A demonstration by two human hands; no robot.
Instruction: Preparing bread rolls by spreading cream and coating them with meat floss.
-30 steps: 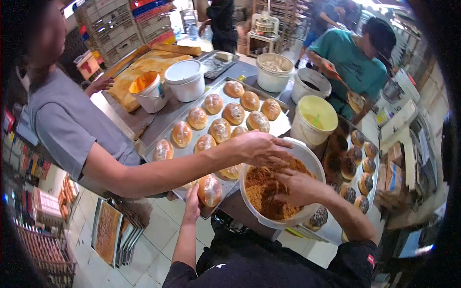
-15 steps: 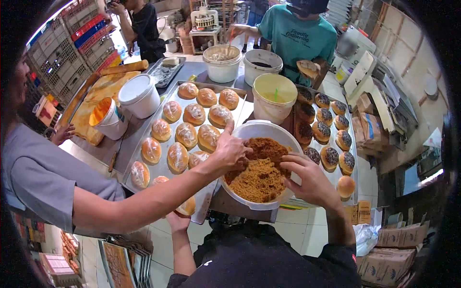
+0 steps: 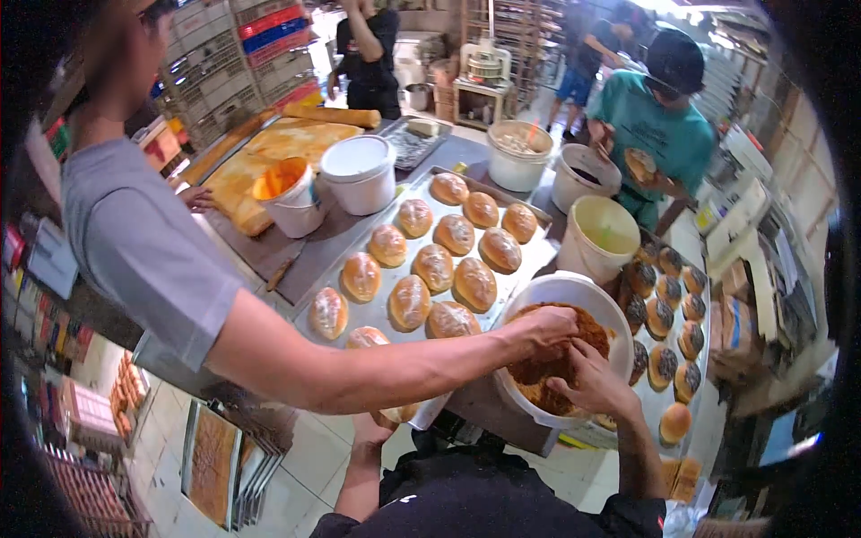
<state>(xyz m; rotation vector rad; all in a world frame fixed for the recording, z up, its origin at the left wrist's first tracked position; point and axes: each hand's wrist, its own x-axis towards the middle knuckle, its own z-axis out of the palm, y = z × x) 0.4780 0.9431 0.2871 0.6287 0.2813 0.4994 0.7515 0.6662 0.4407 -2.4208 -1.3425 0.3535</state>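
My left hand [image 3: 369, 429] is closed around a bread bun [image 3: 399, 413] low in front of me, partly hidden under a co-worker's forearm [image 3: 395, 372]. My right hand [image 3: 599, 384] reaches over the right rim of a white bucket [image 3: 619, 314]. Its thumb and fingers are apart, with the tips at a brown crumbly filling [image 3: 554, 399] like meat floss. The co-worker's hand [image 3: 549, 330] is in the same bucket, right beside my fingers. Left of the bucket, a metal tray [image 3: 359, 316] carries several glazed oval buns [image 3: 410, 303] with whitish streaks.
At the right, a tray holds dark-topped buns [image 3: 664, 363] and a plain bun [image 3: 674, 421]. Beyond the bucket stands a yellowish tub [image 3: 601, 238]. White tubs [image 3: 359, 184] and an orange-smeared bucket [image 3: 291, 202] stand farther left. Across the table, a person in teal [image 3: 668, 134] holds a bun.
My view has swung left, so the table sits farther right. The co-worker's hand has moved deeper into the bucket. My right hand has come closer to it, its fingers less spread.
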